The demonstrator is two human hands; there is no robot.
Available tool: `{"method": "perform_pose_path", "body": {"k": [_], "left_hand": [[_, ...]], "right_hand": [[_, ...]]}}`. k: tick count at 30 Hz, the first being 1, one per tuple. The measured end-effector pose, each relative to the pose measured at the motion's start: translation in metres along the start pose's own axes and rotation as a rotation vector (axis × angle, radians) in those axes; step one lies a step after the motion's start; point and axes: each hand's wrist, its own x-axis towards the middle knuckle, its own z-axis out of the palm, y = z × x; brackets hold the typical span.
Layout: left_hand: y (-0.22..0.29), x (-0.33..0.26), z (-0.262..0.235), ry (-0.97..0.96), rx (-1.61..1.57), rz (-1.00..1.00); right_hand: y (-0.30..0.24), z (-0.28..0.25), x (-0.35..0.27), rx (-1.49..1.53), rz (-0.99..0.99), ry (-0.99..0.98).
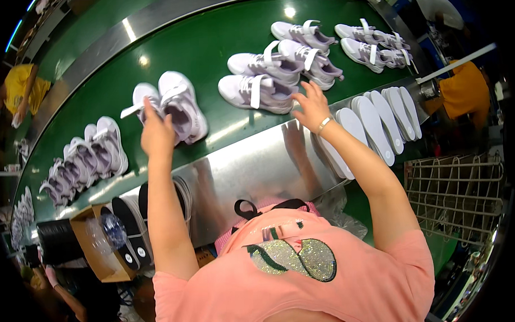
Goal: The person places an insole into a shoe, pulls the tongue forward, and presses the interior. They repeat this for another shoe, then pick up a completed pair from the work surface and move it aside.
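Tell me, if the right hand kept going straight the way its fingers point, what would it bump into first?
Most likely the lilac-and-white sneaker lying nearest on the green belt. The right hand has its fingers spread just beside the shoe's heel end, though depth is hard to judge here.

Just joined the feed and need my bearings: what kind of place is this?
Most likely a shoe factory assembly line. Pairs of pale lilac sneakers lie along a green conveyor belt, a row of white insoles stands at its edge, and both hands, left and right, reach for shoes.

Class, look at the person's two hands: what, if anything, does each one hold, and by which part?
The left hand grips a lilac-and-white sneaker at its heel end. The right hand holds nothing, reaching beside another sneaker.
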Motion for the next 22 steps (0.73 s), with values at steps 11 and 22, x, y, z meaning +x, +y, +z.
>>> {"method": "perform_pose_path", "body": {"k": [11,22], "left_hand": [[0.035,-0.117,0.079,-0.590,-0.924,-0.101],[0.084,-0.151,0.109,-0.274,-0.613,0.261]], "right_hand": [[0.001,0.013,0.087,-0.186,-0.025,-0.616],[-0.081,-0.034,-0.082,-0.066,-0.007,-0.512]]}}
